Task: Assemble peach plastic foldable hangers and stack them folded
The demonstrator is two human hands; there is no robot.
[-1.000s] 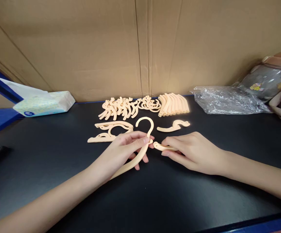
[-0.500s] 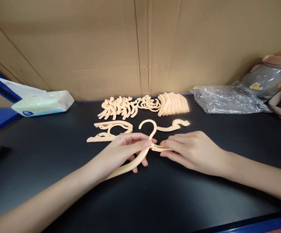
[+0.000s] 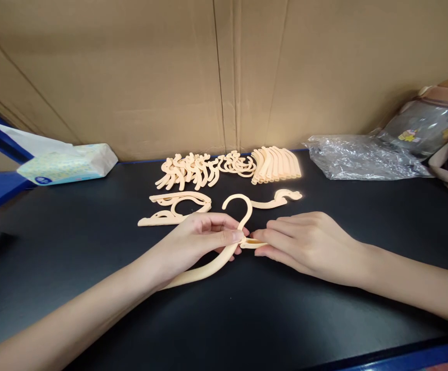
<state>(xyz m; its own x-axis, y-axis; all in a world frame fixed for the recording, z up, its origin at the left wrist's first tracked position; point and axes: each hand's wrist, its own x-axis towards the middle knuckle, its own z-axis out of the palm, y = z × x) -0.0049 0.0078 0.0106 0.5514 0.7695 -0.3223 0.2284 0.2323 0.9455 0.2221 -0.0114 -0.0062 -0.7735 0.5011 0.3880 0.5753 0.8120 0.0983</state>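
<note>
My left hand (image 3: 198, 239) pinches a cream plastic hanger piece with a hook (image 3: 236, 206) and a curved arm (image 3: 204, 270) that runs down under my palm. My right hand (image 3: 304, 239) is closed on a second cream arm piece (image 3: 252, 243), whose end touches the hook piece at the joint. Both hands rest low over the black tabletop (image 3: 247, 319). Just beyond them lie a loose curved arm piece (image 3: 280, 198) and a finished folded hanger (image 3: 173, 206).
Several cream hanger parts (image 3: 193, 172) and a stack of arm pieces (image 3: 278, 165) lie in a row at the back. A tissue pack (image 3: 67, 162) sits at the left, a crumpled clear plastic bag (image 3: 359, 157) and a bag at the right. A cardboard wall stands behind.
The two hanger pieces, apart a second ago, have come together and now touch at the joint. The hook piece has shifted slightly right and its arm has sunk lower toward the table.
</note>
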